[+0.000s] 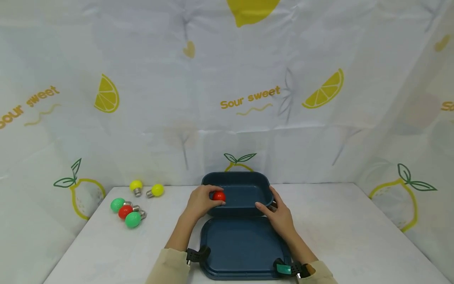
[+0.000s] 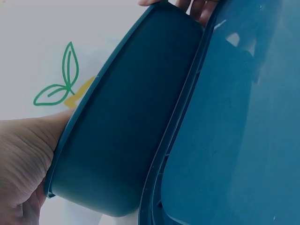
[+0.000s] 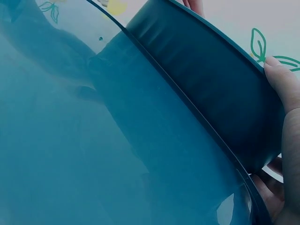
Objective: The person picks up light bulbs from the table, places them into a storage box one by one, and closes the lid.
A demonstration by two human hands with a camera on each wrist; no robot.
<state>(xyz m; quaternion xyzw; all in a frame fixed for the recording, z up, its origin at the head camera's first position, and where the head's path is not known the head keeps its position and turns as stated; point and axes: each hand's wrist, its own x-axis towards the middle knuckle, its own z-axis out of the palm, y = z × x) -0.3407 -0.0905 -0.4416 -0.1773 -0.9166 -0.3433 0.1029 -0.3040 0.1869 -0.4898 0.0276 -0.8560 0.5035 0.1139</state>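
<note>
A dark blue plastic box [image 1: 244,212] stands toward the table's back edge, open side up. Over its left end my left hand [image 1: 202,202] pinches a red light bulb [image 1: 219,196] between thumb and fingers; only the round red part shows. My right hand [image 1: 281,215] grips the box's right end, thumb at the front rim and fingers around the side. Directly in front of the box lies its flat, dark blue lid [image 1: 244,246]. In the left wrist view the box's front wall [image 2: 117,126] hides the bulb.
On the left part of the white table [image 1: 340,236] lie two yellow bulbs [image 1: 157,190] at the back. Nearer are two green bulbs [image 1: 133,219] with a red bulb [image 1: 125,212] between them. A lemon-print cloth [image 1: 159,118] hangs behind the table.
</note>
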